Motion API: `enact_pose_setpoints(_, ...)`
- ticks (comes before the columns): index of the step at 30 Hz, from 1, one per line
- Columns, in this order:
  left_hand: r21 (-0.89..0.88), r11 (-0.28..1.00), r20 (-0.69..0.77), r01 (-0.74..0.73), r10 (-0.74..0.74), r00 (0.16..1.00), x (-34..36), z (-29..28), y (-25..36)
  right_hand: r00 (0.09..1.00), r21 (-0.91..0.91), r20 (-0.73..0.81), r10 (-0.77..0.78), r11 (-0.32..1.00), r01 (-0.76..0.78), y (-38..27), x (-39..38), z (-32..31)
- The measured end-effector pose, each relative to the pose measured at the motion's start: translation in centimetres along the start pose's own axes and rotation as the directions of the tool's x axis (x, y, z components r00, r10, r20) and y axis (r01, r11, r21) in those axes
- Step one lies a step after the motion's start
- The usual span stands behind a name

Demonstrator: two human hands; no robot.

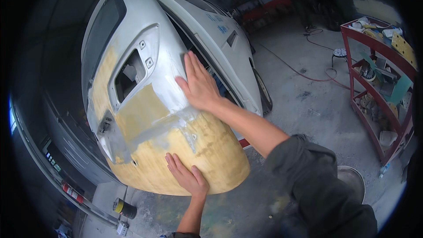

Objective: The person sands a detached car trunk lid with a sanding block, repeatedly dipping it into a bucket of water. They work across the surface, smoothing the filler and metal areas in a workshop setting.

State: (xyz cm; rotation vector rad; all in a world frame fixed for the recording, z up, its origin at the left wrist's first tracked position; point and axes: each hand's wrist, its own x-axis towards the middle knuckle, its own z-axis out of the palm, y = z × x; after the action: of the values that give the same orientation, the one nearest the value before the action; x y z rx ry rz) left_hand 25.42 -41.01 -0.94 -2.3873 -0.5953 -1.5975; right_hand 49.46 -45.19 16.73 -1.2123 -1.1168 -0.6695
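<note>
A white car (152,2) fills the middle of the view, its rear corner patched with tan body filler and grey, sanded-looking areas. My right hand (200,83) lies with fingers stretched out on the bare silvery edge beside the lamp opening (131,76); its palm side is hidden. Lower down, my left hand (188,178) rests flat on the tan, filler-coated bumper (216,150), fingers extended and thumb apart. Nothing shows in either hand.
At the right stands a red shelf cart (374,101) loaded with tools and scraps. A hose (308,77) trails over the concrete floor near a small stool (339,53). Behind, another person (299,0) stands by a dark car. A black-and-yellow can (124,208) sits lower left.
</note>
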Motion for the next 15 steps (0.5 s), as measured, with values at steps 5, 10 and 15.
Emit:
enact_pose_setpoints(5, -0.010, 1.000, -0.017, -0.018, 0.018, 1.000, -0.1, 0.4, -0.1, 0.999, 0.012, -0.004, -0.037, 0.999, 0.037, 1.1, 1.0, 0.0)
enact_pose_setpoints(10, -0.003, 1.000, -0.014, -0.016, 0.016, 1.000, -0.2, 0.2, -0.1, 0.984, 0.042, 0.037, -0.173, 0.984, 0.171, 2.5, 0.1, -0.9)
enact_pose_setpoints(15, -0.013, 1.000, -0.016, -0.015, 0.014, 1.000, -0.1, 0.4, 0.1, 0.982, 0.044, 0.007, -0.186, 0.982, 0.186, 3.0, 0.0, -0.7)
